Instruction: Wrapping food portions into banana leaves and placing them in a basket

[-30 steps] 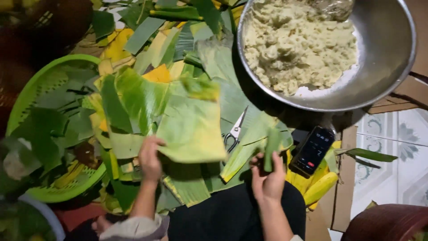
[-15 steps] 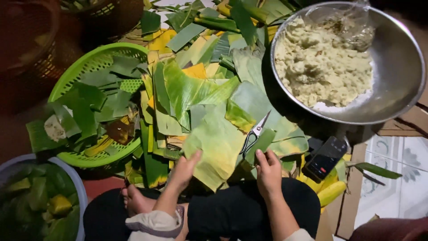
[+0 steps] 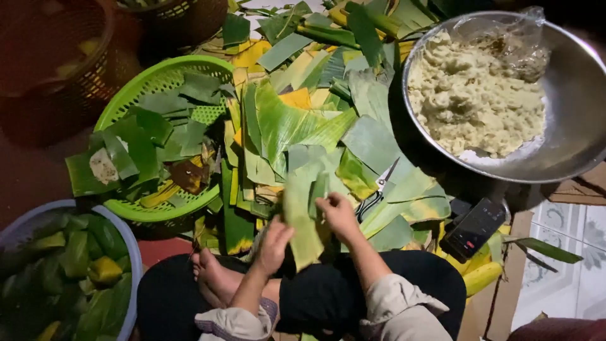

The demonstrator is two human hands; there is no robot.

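Observation:
I sit cross-legged on the floor with a pile of green and yellow banana leaf pieces (image 3: 303,126) in front of me. Both hands hold one long green leaf strip (image 3: 302,218) over my lap. My left hand (image 3: 274,243) grips its lower edge. My right hand (image 3: 338,215) pinches its upper right side. A pair of scissors (image 3: 379,186) lies on the leaves just right of my right hand.
A metal bowl (image 3: 568,151) of pale mashed filling (image 3: 476,101) sits at upper right. A green basket (image 3: 145,82) holds leaf scraps at left. A blue tub (image 3: 129,240) of wrapped leaf parcels is at lower left. A black phone (image 3: 473,227) lies right of my knee.
My hands have drawn a leaf strip from the pile toward my lap and now hold it together. The view has shifted right and down, bringing the blue tub into sight.

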